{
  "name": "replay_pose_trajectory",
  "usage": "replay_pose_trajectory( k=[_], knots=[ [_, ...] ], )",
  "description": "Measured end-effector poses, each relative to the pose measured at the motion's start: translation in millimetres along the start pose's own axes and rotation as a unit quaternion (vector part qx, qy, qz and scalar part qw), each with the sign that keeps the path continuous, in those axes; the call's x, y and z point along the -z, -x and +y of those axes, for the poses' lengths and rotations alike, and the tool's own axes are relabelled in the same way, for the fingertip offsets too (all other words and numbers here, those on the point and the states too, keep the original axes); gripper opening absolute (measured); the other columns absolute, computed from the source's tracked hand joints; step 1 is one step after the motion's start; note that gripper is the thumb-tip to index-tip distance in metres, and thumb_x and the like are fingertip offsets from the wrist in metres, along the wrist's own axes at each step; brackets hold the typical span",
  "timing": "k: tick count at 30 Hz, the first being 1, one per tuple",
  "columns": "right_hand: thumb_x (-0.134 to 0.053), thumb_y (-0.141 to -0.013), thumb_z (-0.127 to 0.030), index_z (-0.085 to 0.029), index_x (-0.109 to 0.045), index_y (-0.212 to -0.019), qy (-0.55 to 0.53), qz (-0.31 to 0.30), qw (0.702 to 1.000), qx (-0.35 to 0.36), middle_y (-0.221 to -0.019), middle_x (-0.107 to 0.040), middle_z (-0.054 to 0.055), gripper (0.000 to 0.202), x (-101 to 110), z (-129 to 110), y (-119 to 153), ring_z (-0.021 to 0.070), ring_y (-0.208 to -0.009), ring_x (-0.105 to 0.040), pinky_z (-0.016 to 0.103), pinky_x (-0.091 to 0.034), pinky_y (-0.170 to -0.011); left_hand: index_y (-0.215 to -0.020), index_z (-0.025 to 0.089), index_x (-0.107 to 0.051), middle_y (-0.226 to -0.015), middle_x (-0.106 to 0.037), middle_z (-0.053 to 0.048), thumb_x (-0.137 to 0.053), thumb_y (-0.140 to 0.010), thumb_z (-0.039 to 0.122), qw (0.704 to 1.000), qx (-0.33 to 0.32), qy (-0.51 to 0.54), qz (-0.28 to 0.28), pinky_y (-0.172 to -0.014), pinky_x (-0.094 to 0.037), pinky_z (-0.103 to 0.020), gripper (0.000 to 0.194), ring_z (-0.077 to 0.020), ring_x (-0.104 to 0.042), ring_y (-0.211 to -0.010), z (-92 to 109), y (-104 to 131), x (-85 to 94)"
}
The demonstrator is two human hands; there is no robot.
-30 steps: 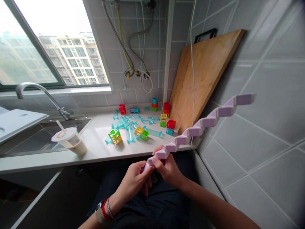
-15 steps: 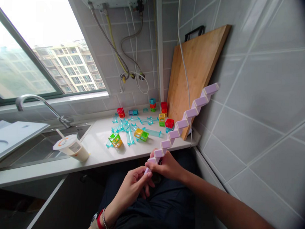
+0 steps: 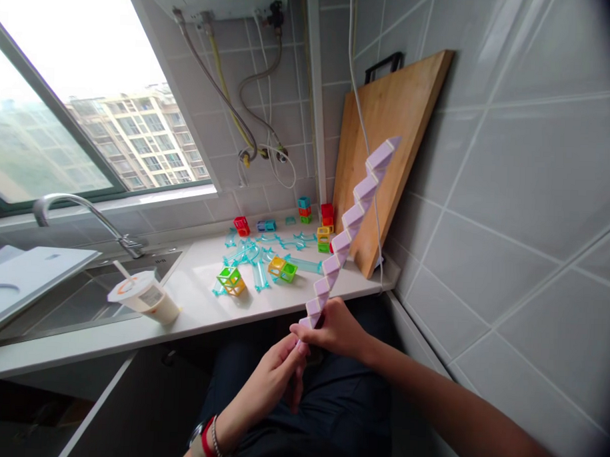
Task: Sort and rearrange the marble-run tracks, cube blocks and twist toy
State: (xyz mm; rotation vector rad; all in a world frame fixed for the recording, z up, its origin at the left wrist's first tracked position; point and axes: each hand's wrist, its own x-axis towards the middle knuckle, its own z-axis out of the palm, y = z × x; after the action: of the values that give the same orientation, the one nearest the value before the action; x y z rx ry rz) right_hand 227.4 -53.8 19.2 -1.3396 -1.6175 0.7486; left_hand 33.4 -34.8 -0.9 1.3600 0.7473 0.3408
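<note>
A long lilac snake puzzle (image 3: 341, 241) with pale edges rises in a zigzag from my lap, its far end in front of the wooden board. My left hand (image 3: 283, 366) pinches its lowest wedge between thumb and fingers. Just above, my right hand (image 3: 335, 329) is closed around the lower wedges, with its thumb pointing at the left thumb. Both hands touch each other near the puzzle's bottom end, which they partly hide.
Translucent blue track pieces (image 3: 260, 273) and coloured cube frames (image 3: 231, 280) lie on the white counter (image 3: 195, 304). A lidded drink cup (image 3: 145, 296) stands by the sink (image 3: 77, 297). A wooden board (image 3: 382, 144) leans in the corner against the tiled wall (image 3: 526, 196).
The snake puzzle has swung left and become steeper, its top end moving from the right tiles to in front of the board. Both hands keep hold of it.
</note>
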Motion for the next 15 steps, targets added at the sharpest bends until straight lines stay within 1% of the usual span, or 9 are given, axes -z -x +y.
replay_pose_trajectory(
  k=[9,11,13,15],
  knots=[
    [-0.074,-0.083,-0.049,-0.018,-0.044,-0.051,0.009,0.002,1.000,-0.010,-0.048,-0.039,-0.006,0.054,3.1,-2.9,-0.3,0.0072,-0.047,-0.033,0.024,-0.022,-0.045,-0.094,0.021,-0.052,-0.069,-0.050,0.006,-0.060,-0.091,0.068,1.000,-0.003,0.006,0.006,-0.038,-0.051,-0.022,0.049,-0.0095,-0.054,-0.042,2.5,0.8,-6.0],
    [-0.074,-0.084,-0.050,-0.018,-0.045,-0.051,-0.001,0.003,1.000,-0.012,-0.049,-0.042,-0.005,0.054,2.8,-2.5,-0.4,0.0076,-0.047,-0.035,0.024,-0.022,-0.045,-0.103,0.021,-0.054,-0.066,-0.051,0.006,-0.060,-0.092,0.067,1.000,-0.010,-0.009,0.013,-0.040,-0.050,-0.022,0.048,-0.0099,-0.054,-0.041,1.8,2.3,-7.5],
    [-0.075,-0.083,-0.051,-0.019,-0.048,-0.052,-0.020,0.010,1.000,-0.021,-0.050,-0.046,-0.004,0.053,2.4,-1.8,-1.0,0.0080,-0.048,-0.037,0.024,-0.024,-0.045,-0.117,0.021,-0.054,-0.061,-0.051,0.007,-0.059,-0.095,0.063,0.998,-0.034,-0.049,0.034,-0.041,-0.047,-0.020,0.048,-0.0105,-0.053,-0.041,0.1,3.5,-8.4],
    [-0.077,-0.081,-0.054,-0.019,-0.051,-0.052,-0.044,0.020,0.998,-0.040,-0.049,-0.049,-0.004,0.053,2.1,-0.9,-1.9,0.0085,-0.047,-0.040,0.024,-0.025,-0.045,-0.122,0.021,-0.054,-0.060,-0.052,0.007,-0.057,-0.097,0.060,0.992,-0.066,-0.096,0.055,-0.042,-0.042,-0.019,0.047,-0.0108,-0.054,-0.041,-2.2,4.2,-8.9]
  ],
)
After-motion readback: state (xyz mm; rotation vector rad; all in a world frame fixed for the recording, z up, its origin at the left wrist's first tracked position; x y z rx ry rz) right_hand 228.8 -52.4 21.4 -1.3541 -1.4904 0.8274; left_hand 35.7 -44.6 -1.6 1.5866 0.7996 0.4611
